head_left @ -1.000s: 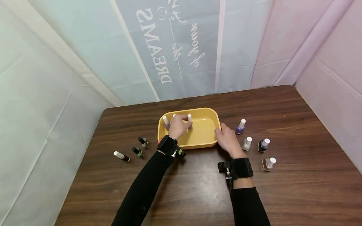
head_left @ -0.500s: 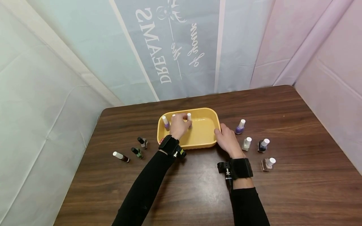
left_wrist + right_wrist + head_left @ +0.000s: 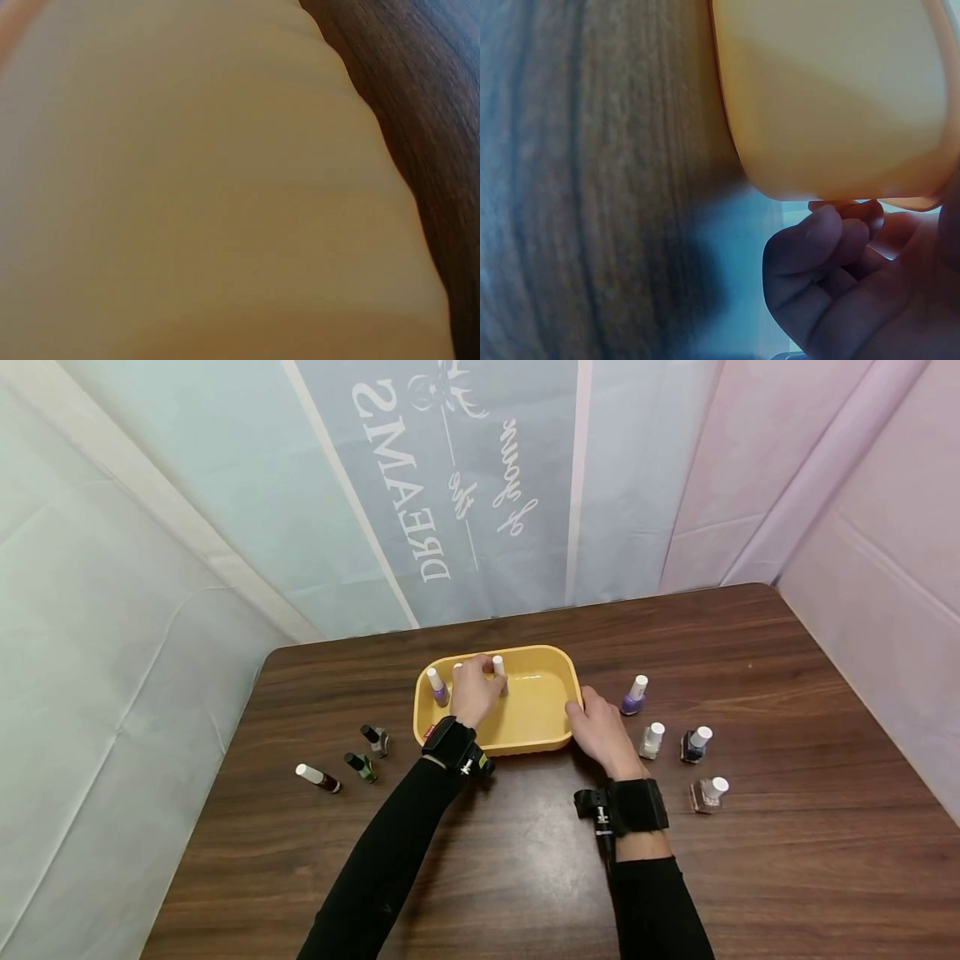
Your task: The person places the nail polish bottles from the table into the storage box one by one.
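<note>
In the head view my left hand [image 3: 472, 693] reaches into a shallow yellow tray [image 3: 536, 739]. Thumb and fingers pinch a white-capped nail polish bottle [image 3: 499, 670], which stands upright near the back wall. Left of the hand, a purple nail polish bottle [image 3: 438, 688] leans in the tray; another white cap is mostly hidden by the fingers. My right hand [image 3: 603, 733] grips the tray's right end, its fingers curled at the edge in the right wrist view. The tray's outer wall [image 3: 247, 165] fills most of the left wrist view.
Right of the tray stand a purple bottle [image 3: 633, 696], a clear one [image 3: 652, 741], a dark one [image 3: 696, 745] and a brownish one [image 3: 708, 795]. Left lie a dark red bottle [image 3: 318, 777], a green one [image 3: 362, 767] and a grey one [image 3: 376, 740] on the wooden table [image 3: 525, 868].
The left hand and its bottle have shifted slightly toward the tray's back wall. The right hand stays on the tray's end. The whole view has drifted a little.
</note>
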The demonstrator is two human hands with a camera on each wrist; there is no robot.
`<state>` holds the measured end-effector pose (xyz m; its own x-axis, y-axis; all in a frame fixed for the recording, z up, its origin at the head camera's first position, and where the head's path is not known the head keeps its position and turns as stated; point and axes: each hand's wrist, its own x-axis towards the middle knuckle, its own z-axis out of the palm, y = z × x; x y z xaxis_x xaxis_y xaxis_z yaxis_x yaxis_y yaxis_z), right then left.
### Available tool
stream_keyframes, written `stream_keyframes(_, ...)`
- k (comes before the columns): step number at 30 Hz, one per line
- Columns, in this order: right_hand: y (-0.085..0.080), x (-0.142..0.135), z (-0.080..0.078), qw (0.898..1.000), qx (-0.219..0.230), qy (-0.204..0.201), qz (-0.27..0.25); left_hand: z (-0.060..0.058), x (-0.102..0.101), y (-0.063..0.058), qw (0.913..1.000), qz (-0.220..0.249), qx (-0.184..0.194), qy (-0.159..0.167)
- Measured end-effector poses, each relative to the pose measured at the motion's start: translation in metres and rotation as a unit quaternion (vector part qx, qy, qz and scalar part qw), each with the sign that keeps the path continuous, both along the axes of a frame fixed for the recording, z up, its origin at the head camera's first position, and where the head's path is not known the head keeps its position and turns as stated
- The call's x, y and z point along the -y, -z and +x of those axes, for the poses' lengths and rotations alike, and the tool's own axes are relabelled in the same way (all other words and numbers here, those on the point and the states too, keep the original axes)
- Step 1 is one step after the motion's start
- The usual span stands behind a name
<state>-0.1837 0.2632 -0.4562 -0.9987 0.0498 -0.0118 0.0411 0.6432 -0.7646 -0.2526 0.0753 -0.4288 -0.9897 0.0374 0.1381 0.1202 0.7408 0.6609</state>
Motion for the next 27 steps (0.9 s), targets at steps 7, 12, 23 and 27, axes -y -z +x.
stream_keyframes(7, 0.0001, 0.0005, -0.0003, 1.000, 0.001, -0.001, -0.001, 0.0007, -0.0011, -0.0009, 1.0000, 0.000, 0.001, -0.006)
stream_keyframes(12, 0.0004, -0.0001, -0.0005, 1.000, 0.011, -0.004, -0.004, 0.0010, -0.0010, -0.0004, 1.0000, -0.003, 0.002, -0.008)
stream_keyframes(23, 0.0002, 0.0002, -0.0003, 1.000, 0.010, -0.004, -0.005, 0.0013, 0.0008, 0.0004, 0.9997, -0.018, -0.019, 0.003)
stream_keyframes(27, 0.0003, 0.0003, -0.0003, 1.000, 0.006, -0.002, -0.004, 0.0011, 0.0010, 0.0004, 0.9996, -0.022, -0.017, 0.002)
